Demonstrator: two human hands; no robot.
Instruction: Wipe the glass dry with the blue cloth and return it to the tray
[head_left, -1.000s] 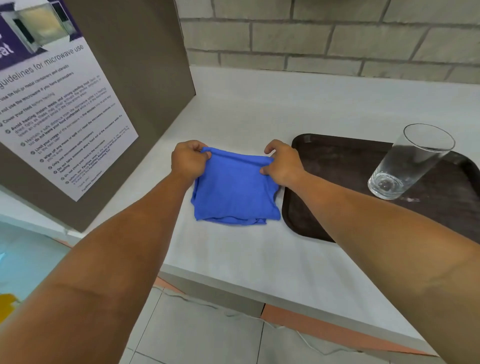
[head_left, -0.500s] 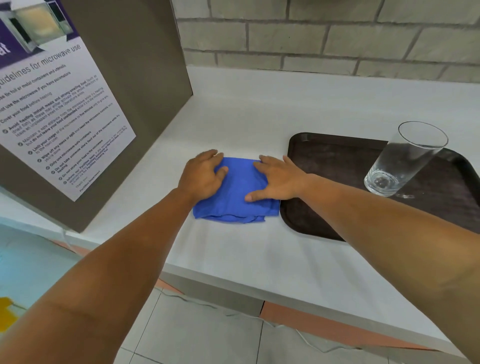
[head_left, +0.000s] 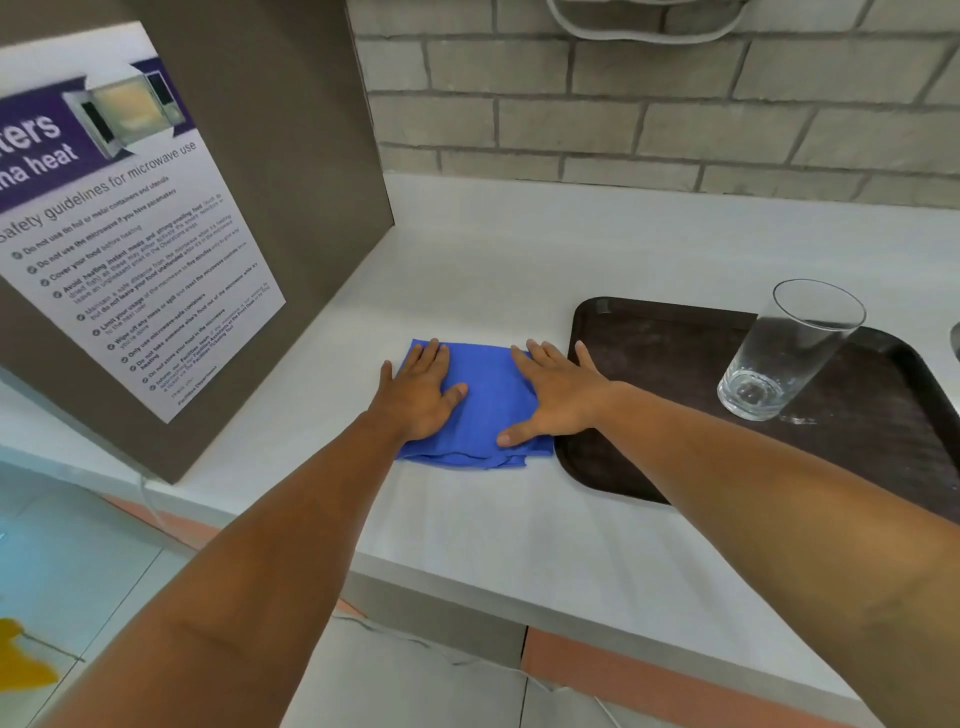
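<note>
The blue cloth (head_left: 485, 400) lies folded flat on the white counter, just left of the dark brown tray (head_left: 654, 338). My left hand (head_left: 418, 389) rests palm down on the cloth's left half, fingers spread. My right hand (head_left: 558, 395) presses flat on its right half, with the little finger at the tray's rim. Neither hand grips anything. The clear glass (head_left: 789, 351) stands upright on the tray, to the right of both hands.
A grey box with a microwave safety poster (head_left: 130, 234) stands at the left on the white counter (head_left: 519, 260). A brick wall (head_left: 675, 114) runs along the back. The counter's front edge lies near me, above the tiled floor.
My hands let go of the cloth's far corners and went flat on it. Since half a second ago the fingers have spread wider over the cloth.
</note>
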